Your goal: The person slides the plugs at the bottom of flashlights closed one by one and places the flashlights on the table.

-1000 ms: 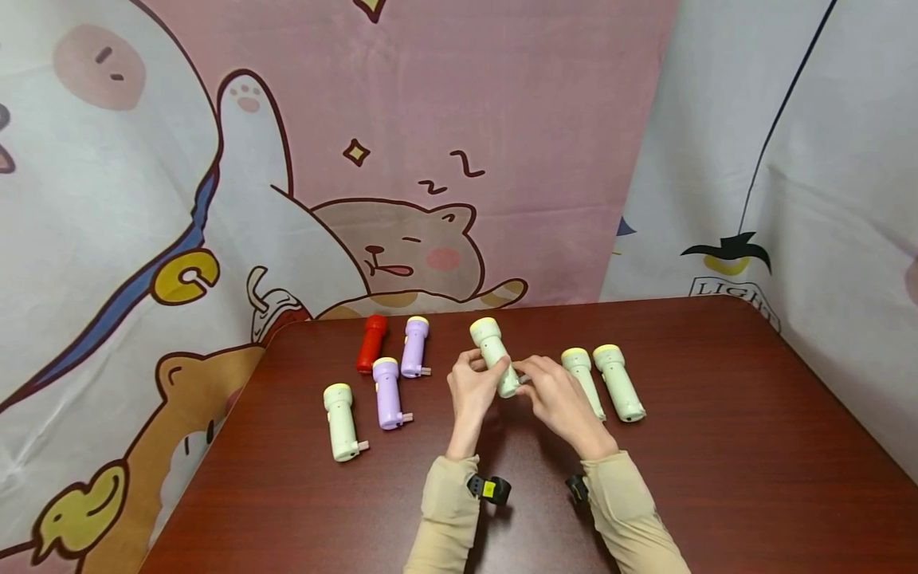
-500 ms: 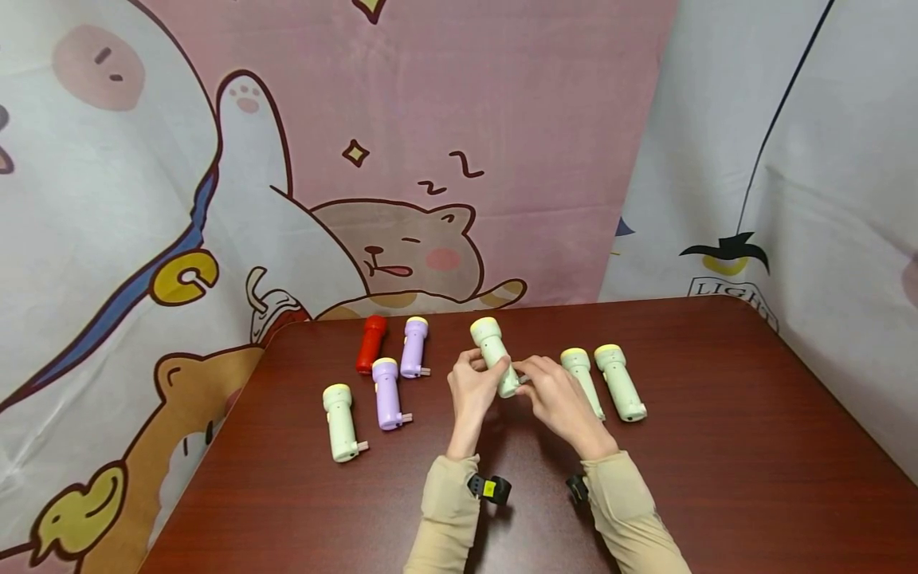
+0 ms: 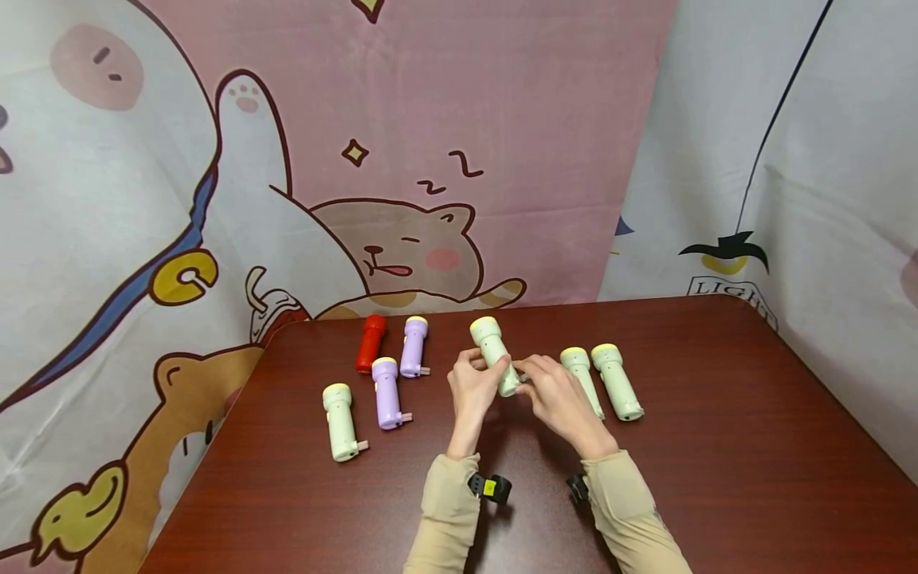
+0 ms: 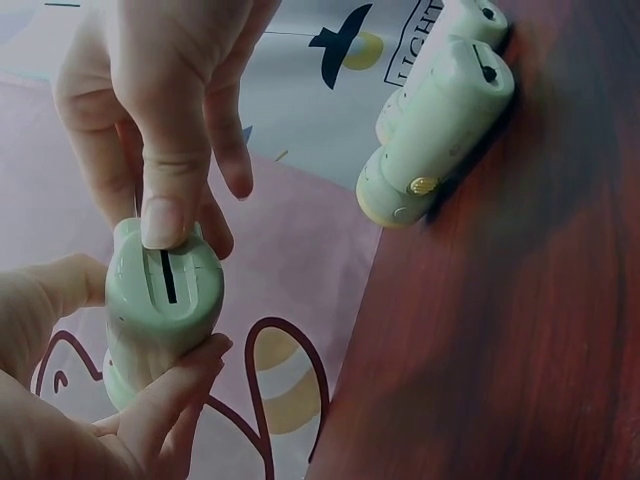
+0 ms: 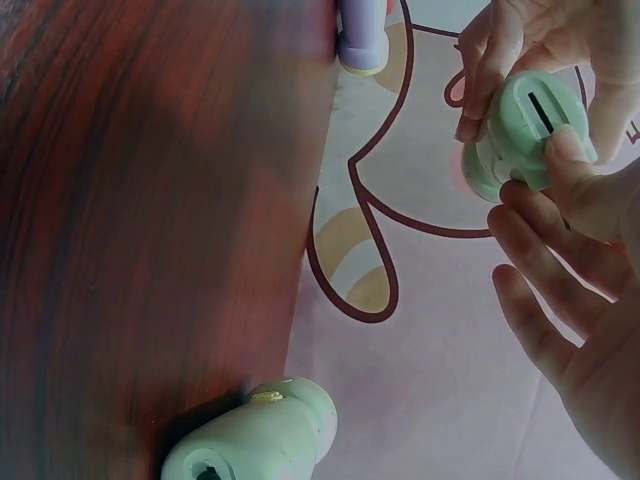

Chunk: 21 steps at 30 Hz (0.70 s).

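A pale green flashlight [image 3: 495, 351] with a yellow-rimmed head is held above the table, its head tilted away from me. My left hand [image 3: 475, 388] grips its body, thumb on one side and fingers on the other. At the tail, my right hand [image 3: 562, 400] pinches a small fold-out plug piece between thumb and fingers. The left wrist view shows the right thumb on the end of the flashlight [image 4: 135, 335], beside a dark slot. Most of the plug piece is covered by the fingers. Just right of my right hand lies another pale green flashlight [image 3: 578, 365], partly hidden by it.
A further pale green flashlight [image 3: 618, 383] lies at the right. On the left are a red flashlight [image 3: 370, 344], two lavender flashlights [image 3: 388, 395] and a pale green flashlight [image 3: 340, 422]; the lavender and green ones have plugs sticking out. A printed cloth [image 3: 559, 159] hangs behind the table [image 3: 753, 446].
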Tool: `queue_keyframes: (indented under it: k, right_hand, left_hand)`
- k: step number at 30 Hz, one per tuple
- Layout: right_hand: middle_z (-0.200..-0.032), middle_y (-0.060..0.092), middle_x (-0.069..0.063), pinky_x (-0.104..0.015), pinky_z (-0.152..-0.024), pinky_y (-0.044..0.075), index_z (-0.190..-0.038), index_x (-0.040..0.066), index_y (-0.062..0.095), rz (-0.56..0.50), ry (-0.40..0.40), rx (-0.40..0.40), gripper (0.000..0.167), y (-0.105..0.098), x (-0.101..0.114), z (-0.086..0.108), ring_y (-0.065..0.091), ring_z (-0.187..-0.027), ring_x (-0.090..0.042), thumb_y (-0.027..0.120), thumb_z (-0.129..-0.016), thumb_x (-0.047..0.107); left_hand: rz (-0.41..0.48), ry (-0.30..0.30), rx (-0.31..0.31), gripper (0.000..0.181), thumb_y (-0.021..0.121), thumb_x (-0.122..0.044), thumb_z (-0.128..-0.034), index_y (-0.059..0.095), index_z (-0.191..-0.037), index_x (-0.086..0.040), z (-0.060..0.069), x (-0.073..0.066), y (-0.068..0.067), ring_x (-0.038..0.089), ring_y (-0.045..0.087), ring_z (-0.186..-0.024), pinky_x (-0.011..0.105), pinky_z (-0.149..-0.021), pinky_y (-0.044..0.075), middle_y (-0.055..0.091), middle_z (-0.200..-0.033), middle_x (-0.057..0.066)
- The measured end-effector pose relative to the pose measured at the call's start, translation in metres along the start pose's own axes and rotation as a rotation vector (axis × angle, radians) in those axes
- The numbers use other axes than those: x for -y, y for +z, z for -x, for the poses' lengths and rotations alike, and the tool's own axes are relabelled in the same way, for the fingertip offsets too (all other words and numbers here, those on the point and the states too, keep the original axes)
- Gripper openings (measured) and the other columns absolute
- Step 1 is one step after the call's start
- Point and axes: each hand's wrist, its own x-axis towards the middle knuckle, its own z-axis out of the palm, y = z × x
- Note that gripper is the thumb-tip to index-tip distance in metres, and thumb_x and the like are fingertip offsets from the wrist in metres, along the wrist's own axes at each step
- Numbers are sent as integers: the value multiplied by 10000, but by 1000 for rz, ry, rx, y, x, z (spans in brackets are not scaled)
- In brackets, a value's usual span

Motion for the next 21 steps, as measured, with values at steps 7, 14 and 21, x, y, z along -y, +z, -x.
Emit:
queue_keyframes:
  k: [7, 14, 21]
  right_hand:
    - [-956, 691, -64, -361, -732, 518, -1053, 29, 681, 4, 0, -7, 315, 0, 0, 0, 628, -870, -210, 762, -749, 28]
    - [-952, 689, -53, -359, -727, 517, -1054, 29, 680, 4, -1, -13, 325, 1, 0, 0, 629, -872, -205, 769, -742, 31]
    - [-957, 687, -52, -358, -732, 518, -1058, 26, 678, 11, -3, -13, 329, 1, 1, 1, 631, -882, -208, 772, -742, 29]
  left_hand:
    - [7, 5, -1, 485, 779, -299, -713, 641, -1083, -18, 1, 0, 0, 194, 696, -808, 298, -685, 538, 742, -885, 129]
    - [5, -2, -6, 481, 776, -298, -712, 640, -1080, -22, 0, 0, 0, 205, 698, -815, 302, -691, 537, 743, -881, 129]
    - [-3, -1, -11, 477, 774, -299, -710, 641, -1073, -20, 1, -1, 0, 214, 699, -813, 311, -695, 535, 742, -876, 133]
